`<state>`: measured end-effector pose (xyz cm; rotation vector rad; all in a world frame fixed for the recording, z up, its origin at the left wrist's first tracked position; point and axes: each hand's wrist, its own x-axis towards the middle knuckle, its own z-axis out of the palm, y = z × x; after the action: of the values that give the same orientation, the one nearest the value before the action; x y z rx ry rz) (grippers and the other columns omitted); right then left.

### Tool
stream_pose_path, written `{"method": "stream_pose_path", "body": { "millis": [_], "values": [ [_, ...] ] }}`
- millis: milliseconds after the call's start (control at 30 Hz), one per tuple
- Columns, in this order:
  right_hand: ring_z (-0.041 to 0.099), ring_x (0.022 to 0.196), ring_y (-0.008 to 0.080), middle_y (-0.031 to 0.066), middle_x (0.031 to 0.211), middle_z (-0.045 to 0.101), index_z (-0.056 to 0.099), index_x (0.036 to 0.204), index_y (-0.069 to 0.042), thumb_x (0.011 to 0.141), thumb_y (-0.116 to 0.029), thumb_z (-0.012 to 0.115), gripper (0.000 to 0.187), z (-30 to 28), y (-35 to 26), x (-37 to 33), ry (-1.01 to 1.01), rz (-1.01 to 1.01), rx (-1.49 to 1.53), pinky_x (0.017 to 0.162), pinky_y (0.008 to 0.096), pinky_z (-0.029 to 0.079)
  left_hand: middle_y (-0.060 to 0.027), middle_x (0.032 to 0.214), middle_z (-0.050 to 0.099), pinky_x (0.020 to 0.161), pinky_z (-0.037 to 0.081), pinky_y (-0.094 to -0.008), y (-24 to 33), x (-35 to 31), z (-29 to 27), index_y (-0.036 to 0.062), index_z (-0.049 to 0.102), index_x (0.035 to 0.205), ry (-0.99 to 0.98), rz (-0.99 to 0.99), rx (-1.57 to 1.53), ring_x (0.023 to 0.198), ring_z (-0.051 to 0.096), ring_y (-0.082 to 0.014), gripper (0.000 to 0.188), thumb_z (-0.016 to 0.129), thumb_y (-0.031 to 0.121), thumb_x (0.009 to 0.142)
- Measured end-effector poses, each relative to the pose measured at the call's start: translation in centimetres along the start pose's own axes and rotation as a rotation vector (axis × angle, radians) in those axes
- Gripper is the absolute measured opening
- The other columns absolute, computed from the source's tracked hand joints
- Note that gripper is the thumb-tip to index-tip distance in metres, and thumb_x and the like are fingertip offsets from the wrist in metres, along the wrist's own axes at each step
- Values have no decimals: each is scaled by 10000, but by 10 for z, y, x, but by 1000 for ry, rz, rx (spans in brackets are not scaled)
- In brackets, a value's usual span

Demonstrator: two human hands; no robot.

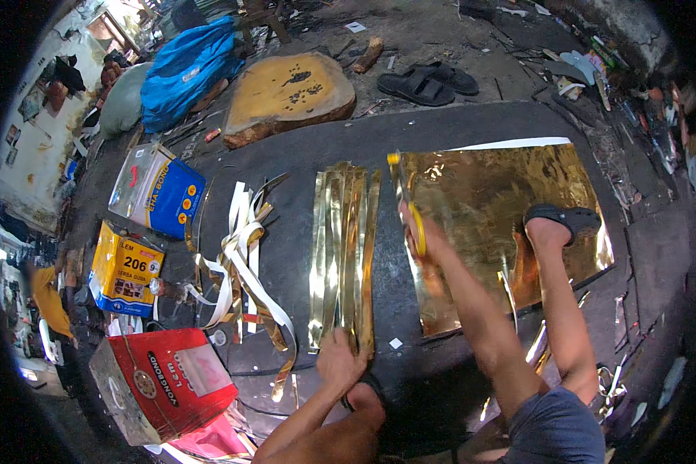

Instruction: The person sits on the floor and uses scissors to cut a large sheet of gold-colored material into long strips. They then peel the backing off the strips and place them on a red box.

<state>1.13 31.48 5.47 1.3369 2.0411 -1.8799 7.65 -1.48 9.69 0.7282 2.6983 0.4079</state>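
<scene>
Big gold foil sheet (503, 224) lies flat on the dark mat (410, 131) (a sandalled foot pins its right side). Right hand (416, 224) grips yellow-handled scissors (410, 205) at its left edge. Left hand (340, 359) presses down the cut gold strips (344, 247) beside it.
</scene>
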Motion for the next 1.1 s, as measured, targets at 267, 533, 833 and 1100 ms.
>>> {"method": "stream_pose_path", "body": {
  "millis": [267,533,833,1100],
  "values": [
    [653,987,347,170,1071,639,529,1247,-64,762,-712,639,816,20,122,-246,145,-20,-638,822,459,512,-135,1513,356,1097,332,-458,18,76,10,110,347,1479,-20,665,117,1404,309,-337,683,620,260,871],
    [622,1067,354,185,1171,586,523,1254,-99,726,-732,647,834,33,181,-316,108,70,-933,891,481,510,-131,1507,382,1146,233,-518,-4,108,10,61,447,1412,35,445,271,1419,277,-360,688,647,406,850],
    [607,1068,412,232,1159,620,588,1253,-42,866,-495,578,596,-7,112,-240,-186,-333,-1193,879,522,503,-189,1323,514,1056,395,-441,7,135,-9,9,625,1175,-133,366,3,1281,445,-343,445,708,215,789],
    [498,1209,409,240,1323,499,587,1251,-57,894,-427,598,515,-45,-58,99,317,-660,-813,1015,463,432,-175,1261,573,974,473,-422,3,171,1,35,643,1154,-149,360,-325,1162,546,-353,398,713,189,794]
  ]
}}
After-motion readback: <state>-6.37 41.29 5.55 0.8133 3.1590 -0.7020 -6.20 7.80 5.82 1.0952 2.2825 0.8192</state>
